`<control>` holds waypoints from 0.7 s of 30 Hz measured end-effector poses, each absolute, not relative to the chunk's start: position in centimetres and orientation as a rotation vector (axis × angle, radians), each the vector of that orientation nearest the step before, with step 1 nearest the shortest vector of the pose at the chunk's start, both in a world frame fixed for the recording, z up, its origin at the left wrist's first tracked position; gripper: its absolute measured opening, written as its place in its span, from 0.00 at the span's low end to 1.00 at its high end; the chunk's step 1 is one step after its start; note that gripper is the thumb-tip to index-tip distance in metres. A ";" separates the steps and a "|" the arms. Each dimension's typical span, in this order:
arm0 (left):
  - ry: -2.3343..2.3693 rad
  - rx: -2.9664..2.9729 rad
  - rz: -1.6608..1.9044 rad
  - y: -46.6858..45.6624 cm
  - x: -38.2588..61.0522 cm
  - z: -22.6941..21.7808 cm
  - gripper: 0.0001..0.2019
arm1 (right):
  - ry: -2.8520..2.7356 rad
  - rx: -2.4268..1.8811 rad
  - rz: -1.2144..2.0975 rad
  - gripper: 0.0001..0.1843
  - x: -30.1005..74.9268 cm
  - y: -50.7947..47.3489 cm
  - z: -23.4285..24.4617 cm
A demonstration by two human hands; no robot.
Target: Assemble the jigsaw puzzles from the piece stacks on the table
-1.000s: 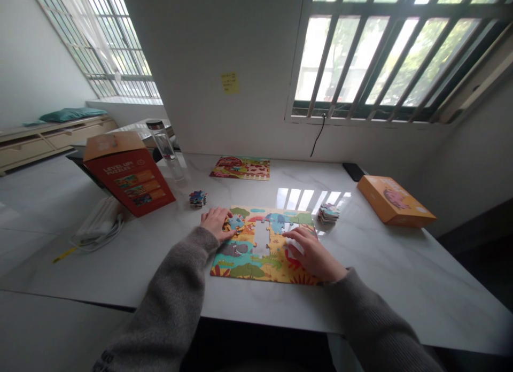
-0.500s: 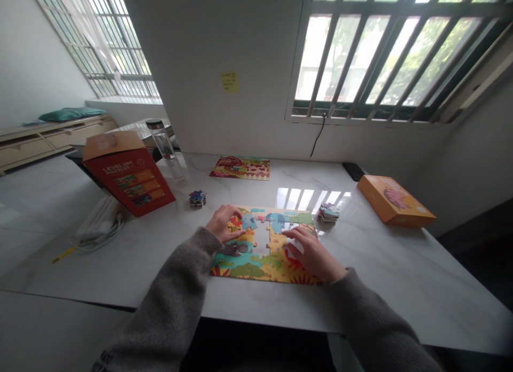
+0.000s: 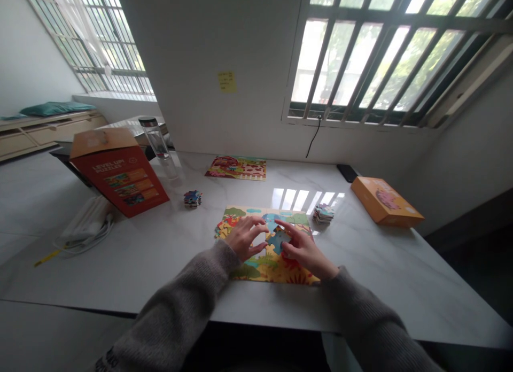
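A colourful jigsaw puzzle [image 3: 260,273] lies flat on the white marbled table, with animals, trees and grass in its picture. My right hand [image 3: 306,252] pinches a mostly blue puzzle piece [image 3: 279,240] between thumb and fingers, over the puzzle's middle. To its left, my left hand [image 3: 244,238] hovers over the puzzle with fingers curved and apart, nothing between them. Several orange and red loose pieces [image 3: 223,227] sit at the puzzle's left edge, partly behind that hand. The hands and held piece hide much of the puzzle's centre.
Small stacks of puzzle pieces stand left [image 3: 193,199] and right [image 3: 323,214]. Behind lies another puzzle [image 3: 236,168]. A red box [image 3: 124,177], a glass bottle [image 3: 155,138] and a power strip [image 3: 86,222] are left; an orange box [image 3: 385,201] and a phone [image 3: 347,173] are right.
My left hand has moved right, off the puzzle's upper left, uncovering loose pieces there. The blue piece now shows in my right hand near the middle. The view has shifted slightly.
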State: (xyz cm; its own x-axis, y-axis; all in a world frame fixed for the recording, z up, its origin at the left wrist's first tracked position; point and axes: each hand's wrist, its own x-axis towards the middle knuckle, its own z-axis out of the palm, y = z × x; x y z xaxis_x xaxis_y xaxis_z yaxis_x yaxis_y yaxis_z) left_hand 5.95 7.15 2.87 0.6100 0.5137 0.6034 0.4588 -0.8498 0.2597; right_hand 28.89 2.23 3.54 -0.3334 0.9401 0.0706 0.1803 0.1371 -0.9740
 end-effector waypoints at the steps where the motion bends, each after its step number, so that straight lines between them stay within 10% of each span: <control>1: 0.862 2.741 1.089 7.2 5.9 2.8 0.08 | -1.636 -1.094 1.275 0.28 28.8 2.2 3.7; 7: 0.882 2.754 1.038 7.3 6.2 2.7 0.28 | -1.516 -1.057 1.228 0.24 28.3 2.2 3.4; 12: 0.942 2.762 1.048 7.3 6.5 2.6 0.22 | -1.570 -1.038 1.223 0.34 28.2 2.2 3.3; 21: 0.847 2.933 0.967 7.3 6.3 2.1 0.24 | -1.748 -1.137 0.897 0.13 28.1 2.1 3.8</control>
State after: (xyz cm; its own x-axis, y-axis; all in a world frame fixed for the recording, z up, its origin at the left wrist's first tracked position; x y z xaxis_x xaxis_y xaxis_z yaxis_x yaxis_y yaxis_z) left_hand 6.28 7.34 2.15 0.6780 0.4659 0.5685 0.5024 -0.8583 0.1043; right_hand 28.09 2.06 3.76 -0.2311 0.9365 0.2639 0.3318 0.3308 -0.8835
